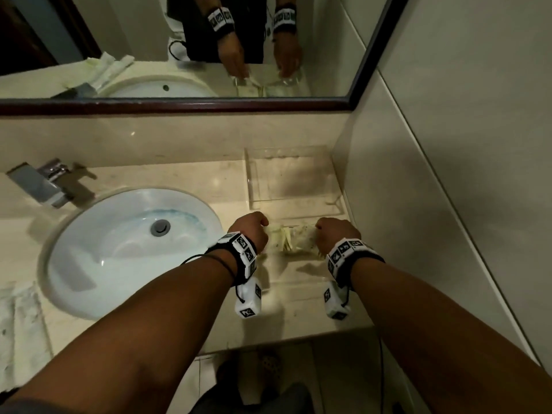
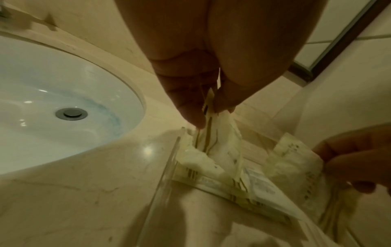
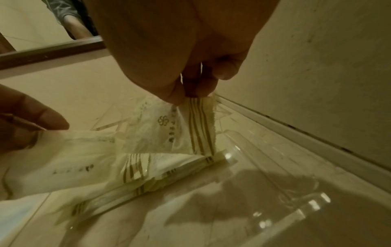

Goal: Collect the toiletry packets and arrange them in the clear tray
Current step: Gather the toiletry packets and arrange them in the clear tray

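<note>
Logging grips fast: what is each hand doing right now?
Left hand: pinches a white gold-striped toiletry packet.
Right hand: pinches another white gold-striped packet.

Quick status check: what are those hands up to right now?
Left hand and right hand each pinch toiletry packets. Packets low over the clear tray. Nothing in the way.

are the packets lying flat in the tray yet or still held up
Partly. Some toiletry packets lie flat in the clear tray, while the left hand and right hand each pinch one upright by its top edge.
</note>
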### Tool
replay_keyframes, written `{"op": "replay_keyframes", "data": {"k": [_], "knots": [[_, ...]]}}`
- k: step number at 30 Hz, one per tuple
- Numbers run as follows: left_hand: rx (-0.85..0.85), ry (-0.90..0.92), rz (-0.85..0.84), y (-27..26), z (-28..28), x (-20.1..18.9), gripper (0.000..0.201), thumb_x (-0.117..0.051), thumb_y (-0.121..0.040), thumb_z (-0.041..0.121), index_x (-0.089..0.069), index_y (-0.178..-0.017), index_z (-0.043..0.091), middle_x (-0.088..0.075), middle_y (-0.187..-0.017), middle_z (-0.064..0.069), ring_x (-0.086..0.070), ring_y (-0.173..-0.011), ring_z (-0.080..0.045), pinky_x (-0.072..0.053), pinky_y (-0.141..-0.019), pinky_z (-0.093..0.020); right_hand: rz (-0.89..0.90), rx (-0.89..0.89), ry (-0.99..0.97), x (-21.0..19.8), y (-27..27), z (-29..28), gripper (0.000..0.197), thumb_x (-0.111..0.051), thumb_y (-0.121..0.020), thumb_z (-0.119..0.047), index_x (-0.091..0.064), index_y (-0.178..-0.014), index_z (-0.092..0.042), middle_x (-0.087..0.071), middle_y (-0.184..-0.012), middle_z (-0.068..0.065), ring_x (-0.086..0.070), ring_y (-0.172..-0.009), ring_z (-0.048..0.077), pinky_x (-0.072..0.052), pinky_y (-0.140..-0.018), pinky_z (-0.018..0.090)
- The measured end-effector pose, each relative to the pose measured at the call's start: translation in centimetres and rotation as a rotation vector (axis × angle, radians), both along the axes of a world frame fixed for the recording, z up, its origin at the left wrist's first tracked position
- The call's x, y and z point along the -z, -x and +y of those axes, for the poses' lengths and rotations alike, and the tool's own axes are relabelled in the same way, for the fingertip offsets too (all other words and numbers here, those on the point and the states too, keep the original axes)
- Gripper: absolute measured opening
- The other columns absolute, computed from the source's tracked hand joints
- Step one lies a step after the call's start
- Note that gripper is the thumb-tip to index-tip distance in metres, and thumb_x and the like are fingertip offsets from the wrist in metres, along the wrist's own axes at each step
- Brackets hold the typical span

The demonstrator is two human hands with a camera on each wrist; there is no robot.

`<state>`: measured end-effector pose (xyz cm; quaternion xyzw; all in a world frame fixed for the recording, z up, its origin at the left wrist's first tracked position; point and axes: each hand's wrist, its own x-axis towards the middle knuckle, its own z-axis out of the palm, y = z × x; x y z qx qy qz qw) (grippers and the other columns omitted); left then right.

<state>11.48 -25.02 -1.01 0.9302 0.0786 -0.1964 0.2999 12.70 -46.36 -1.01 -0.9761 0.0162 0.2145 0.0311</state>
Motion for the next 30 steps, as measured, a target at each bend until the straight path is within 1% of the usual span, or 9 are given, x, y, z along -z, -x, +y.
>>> {"op": "replay_keyframes", "data": {"k": [2,4,8,12,16,19,22,26,30], "knots": [[0.038,-0.030,0.016,-0.6,-0.3,0.5,0.040,-0.048,-0.087,0.008,-0.061,-0.120,0.024,-0.060,-0.127,-0.004,-0.058,-0.114,-0.025,-0.046,-0.091,-0.027,0.002,-0.040,0.019,0.3,-0.6,0.2,0.029,-0.046,-0.087,-0.025,-0.070,-0.105,-0.022,-0.069,-0.114,0.005,-0.062,-0.108,0.032,-0.049,-0.081,0.034],[0.060,-0.056,0.031,-1.2,-0.5,1.3,0.042,-0.048,-0.087,0.008,-0.061,-0.124,0.023,-0.056,-0.132,-0.006,-0.054,-0.121,-0.025,-0.042,-0.097,-0.028,0.000,-0.074,0.030,0.8,-1.3,0.2,0.030,-0.048,-0.086,-0.027,-0.070,-0.107,-0.022,-0.069,-0.115,0.005,-0.060,-0.110,0.031,-0.050,-0.083,0.036],[0.073,-0.103,0.033,-1.5,-0.7,2.3,0.041,-0.048,-0.089,0.012,-0.058,-0.128,0.021,-0.045,-0.138,-0.011,-0.054,-0.122,-0.028,-0.041,-0.103,-0.031,0.020,-0.132,0.077,1.9,-2.3,0.2,0.032,-0.052,-0.087,-0.026,-0.067,-0.115,-0.023,-0.067,-0.118,0.004,-0.056,-0.114,0.031,-0.049,-0.087,0.038],[0.056,-0.109,0.012,-1.6,-0.4,2.3,0.037,-0.052,-0.090,0.016,-0.059,-0.126,0.020,-0.043,-0.137,-0.010,-0.058,-0.114,-0.030,-0.045,-0.100,-0.032,-0.001,-0.144,0.068,2.8,-2.8,0.2,0.035,-0.048,-0.093,-0.025,-0.060,-0.126,-0.024,-0.061,-0.125,0.005,-0.052,-0.117,0.030,-0.046,-0.090,0.040],[0.087,-0.167,-0.016,-1.7,0.1,1.7,0.038,-0.058,-0.088,0.023,-0.059,-0.126,0.024,-0.046,-0.133,-0.009,-0.053,-0.118,-0.029,-0.046,-0.098,-0.037,-0.068,-0.114,-0.003,2.8,-2.7,0.7,0.037,-0.047,-0.096,-0.029,-0.055,-0.133,-0.025,-0.054,-0.130,0.007,-0.053,-0.116,0.029,-0.047,-0.091,0.040],[0.175,-0.200,-0.027,-1.6,0.2,1.2,0.037,-0.059,-0.085,0.026,-0.062,-0.122,0.030,-0.049,-0.133,-0.007,-0.047,-0.123,-0.029,-0.043,-0.098,-0.037,-0.093,-0.090,-0.050,2.6,-2.1,0.9,0.035,-0.046,-0.096,-0.028,-0.058,-0.128,-0.024,-0.053,-0.128,0.008,-0.054,-0.114,0.028,-0.047,-0.089,0.039],[0.286,-0.168,-0.025,-1.4,-0.7,0.6,0.033,-0.061,-0.082,0.026,-0.068,-0.113,0.034,-0.053,-0.131,0.001,-0.047,-0.124,-0.024,-0.045,-0.100,-0.035,-0.071,-0.099,-0.058,2.4,-1.0,0.8,0.033,-0.048,-0.095,-0.032,-0.060,-0.125,-0.025,-0.052,-0.128,0.007,-0.054,-0.114,0.028,-0.048,-0.089,0.039],[0.557,-0.279,0.037,-0.4,-2.4,0.6,0.039,-0.063,-0.082,0.033,-0.064,-0.122,0.034,-0.051,-0.131,-0.003,-0.047,-0.123,-0.031,-0.042,-0.103,-0.035,-0.026,-0.094,-0.026,2.4,0.5,0.8,0.038,-0.048,-0.093,-0.036,-0.058,-0.128,-0.026,-0.048,-0.131,0.007,-0.051,-0.117,0.029,-0.048,-0.093,0.042],[0.646,-0.383,0.081,0.4,-2.9,1.5,0.041,-0.056,-0.086,0.040,-0.058,-0.127,0.039,-0.041,-0.136,-0.006,-0.041,-0.124,-0.037,-0.041,-0.105,-0.044,0.001,-0.096,0.011,3.3,2.2,0.4,0.050,-0.058,-0.086,-0.042,-0.051,-0.135,-0.030,-0.039,-0.138,0.007,-0.050,-0.118,0.031,-0.049,-0.092,0.044]]}}
